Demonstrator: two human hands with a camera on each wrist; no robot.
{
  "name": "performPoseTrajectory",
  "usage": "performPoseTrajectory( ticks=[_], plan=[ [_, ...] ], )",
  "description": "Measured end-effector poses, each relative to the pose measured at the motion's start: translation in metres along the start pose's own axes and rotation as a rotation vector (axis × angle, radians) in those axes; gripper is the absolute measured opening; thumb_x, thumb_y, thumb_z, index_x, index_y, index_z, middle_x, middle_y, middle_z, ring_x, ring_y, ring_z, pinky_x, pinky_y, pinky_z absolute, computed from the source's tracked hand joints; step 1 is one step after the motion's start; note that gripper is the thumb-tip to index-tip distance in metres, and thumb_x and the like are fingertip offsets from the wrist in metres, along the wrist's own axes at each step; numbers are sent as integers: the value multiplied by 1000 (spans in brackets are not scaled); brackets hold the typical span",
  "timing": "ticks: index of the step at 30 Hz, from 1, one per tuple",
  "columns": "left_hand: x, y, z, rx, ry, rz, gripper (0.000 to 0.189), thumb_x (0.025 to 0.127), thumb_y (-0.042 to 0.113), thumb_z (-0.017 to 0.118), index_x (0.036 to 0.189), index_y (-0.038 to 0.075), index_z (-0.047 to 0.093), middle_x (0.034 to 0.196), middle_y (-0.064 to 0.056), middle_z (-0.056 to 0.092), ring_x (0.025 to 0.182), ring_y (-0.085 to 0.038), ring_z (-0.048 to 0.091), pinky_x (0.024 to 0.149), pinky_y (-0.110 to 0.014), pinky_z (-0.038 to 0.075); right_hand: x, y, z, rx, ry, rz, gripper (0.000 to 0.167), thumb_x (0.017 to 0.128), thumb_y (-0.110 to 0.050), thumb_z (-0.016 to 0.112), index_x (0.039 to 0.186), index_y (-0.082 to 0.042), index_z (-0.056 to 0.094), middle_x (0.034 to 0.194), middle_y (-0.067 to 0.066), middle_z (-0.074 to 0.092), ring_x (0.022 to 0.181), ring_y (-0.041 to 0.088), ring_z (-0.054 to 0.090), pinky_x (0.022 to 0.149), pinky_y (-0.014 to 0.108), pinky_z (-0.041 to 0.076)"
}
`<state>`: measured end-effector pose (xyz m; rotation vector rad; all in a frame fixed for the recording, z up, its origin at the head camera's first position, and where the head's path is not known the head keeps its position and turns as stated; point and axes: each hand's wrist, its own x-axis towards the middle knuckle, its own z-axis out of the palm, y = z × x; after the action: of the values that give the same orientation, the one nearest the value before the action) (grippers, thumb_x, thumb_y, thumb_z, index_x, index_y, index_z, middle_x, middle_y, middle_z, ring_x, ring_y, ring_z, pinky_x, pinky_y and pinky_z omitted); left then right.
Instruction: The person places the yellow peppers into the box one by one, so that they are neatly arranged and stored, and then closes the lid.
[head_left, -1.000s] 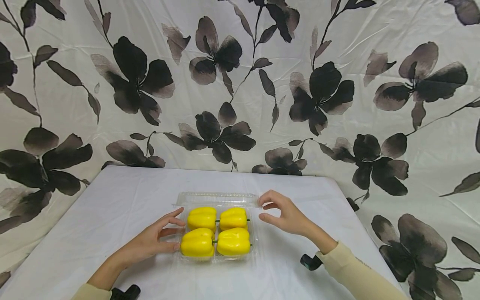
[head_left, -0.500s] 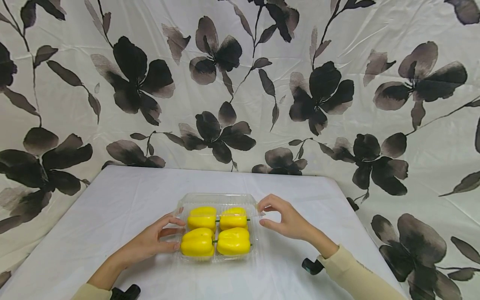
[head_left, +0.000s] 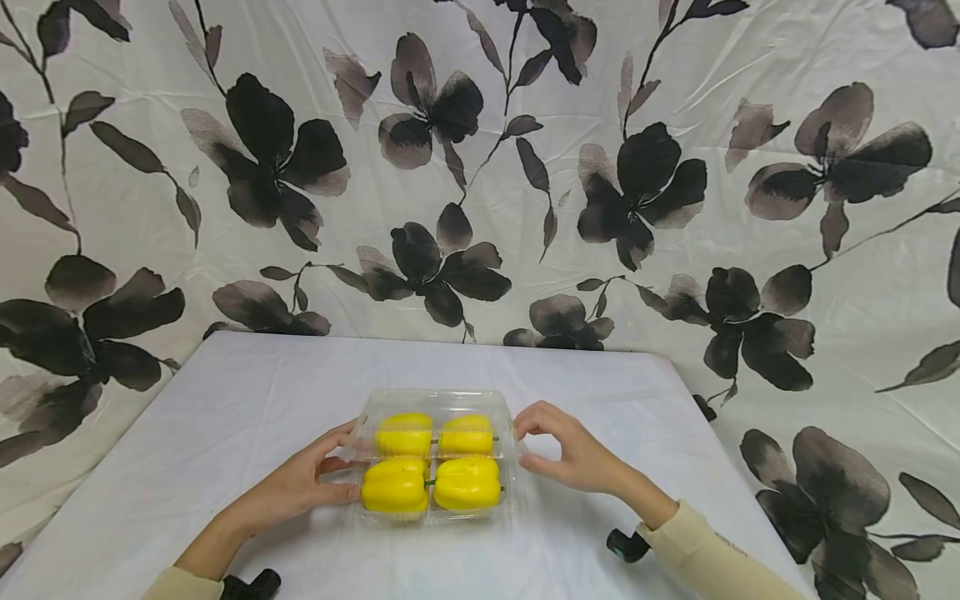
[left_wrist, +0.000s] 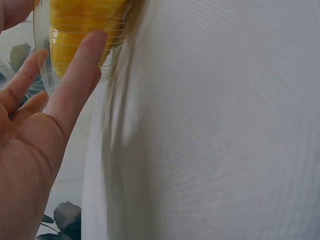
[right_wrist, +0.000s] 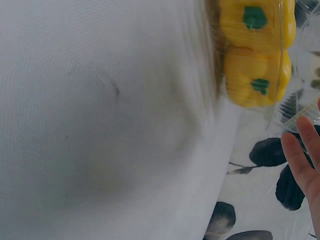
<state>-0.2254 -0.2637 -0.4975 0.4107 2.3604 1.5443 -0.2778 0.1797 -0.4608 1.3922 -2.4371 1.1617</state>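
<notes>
A clear plastic clamshell container (head_left: 427, 518) sits mid-table with several yellow bell peppers (head_left: 395, 485) in two rows. Its hinged lid (head_left: 442, 402) leans forward over the back row, partly lowered, while the front row is uncovered. My left hand (head_left: 296, 479) rests against the container's left side, thumb near the front corner and fingers farther back; in the left wrist view its straight thumb or finger (left_wrist: 82, 75) lies along the ribbed wall. My right hand (head_left: 570, 450) holds the lid's right edge with curved fingertips. Two green stem ends show in the right wrist view.
A white cloth (head_left: 292, 375) covers the table. Behind it hangs a pale curtain (head_left: 517, 192) printed with dark flowers. Black wrist devices (head_left: 627, 546) are worn below both hands, by the pale sleeves (head_left: 720, 550).
The lid has swung from the back toward the front, over the rear peppers. My right hand has moved with it, a little nearer the front. My left hand has stayed at the container's side.
</notes>
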Motion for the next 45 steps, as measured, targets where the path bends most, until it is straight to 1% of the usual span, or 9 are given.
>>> performPoseTrajectory(
  ticks=[8,15,23,26,31,34,39,42,45],
  plan=[
    [0,-2,0,4,0,21,54,93,31,84,138,17,58,179,-9,10,149,-58,34,115,-71,40,-5,2,6,-9,-4,1,30,94,-6,78,114,-24,64,128,0,65,119,17,62,100,38,59],
    [-1,0,0,-13,-4,6,53,93,29,84,136,14,57,179,-8,9,148,-62,34,111,-67,47,-11,0,11,-9,-13,40,33,92,-8,82,113,-24,63,131,-5,62,121,16,62,101,38,58],
    [0,2,0,-18,7,-22,55,92,31,86,135,15,57,179,-3,9,148,-57,38,107,-62,53,-17,-2,13,8,-33,87,27,94,-14,82,114,-16,65,135,-5,61,123,17,61,103,40,58],
    [0,2,0,-20,7,-21,56,91,31,86,136,15,56,179,-3,10,147,-56,39,107,-61,53,-19,-2,13,19,-43,99,26,95,-15,81,114,-16,65,136,-5,60,124,17,60,104,41,57],
    [-1,1,0,-25,1,-8,57,91,30,86,136,15,56,179,-4,10,147,-56,39,108,-62,52,-22,-5,14,35,-51,93,26,95,-6,77,116,-16,64,138,-3,60,125,18,60,104,42,57],
    [-1,0,0,-28,-2,-2,57,91,29,86,138,15,56,179,-4,10,147,-57,39,108,-63,51,-22,-7,14,56,-50,92,23,98,-4,71,117,-15,64,139,0,60,126,19,60,105,45,58],
    [-2,0,0,-34,-7,0,58,91,28,86,138,15,56,179,-4,10,146,-56,40,108,-63,52,-22,-11,15,99,-35,111,15,106,-10,60,118,-18,64,139,2,61,127,20,60,103,52,58],
    [-2,1,0,-34,-8,2,58,91,28,86,138,14,56,179,-5,9,146,-56,41,107,-62,52,-22,-14,15,113,-23,146,13,107,-15,61,119,-21,64,138,1,61,128,20,59,103,54,58],
    [-2,2,0,-34,-6,-1,59,91,28,87,139,14,56,179,-6,9,146,-55,42,108,-61,52,-21,-16,16,122,-14,181,13,106,-19,65,119,-22,63,138,-1,61,129,20,59,103,54,58]
  ],
)
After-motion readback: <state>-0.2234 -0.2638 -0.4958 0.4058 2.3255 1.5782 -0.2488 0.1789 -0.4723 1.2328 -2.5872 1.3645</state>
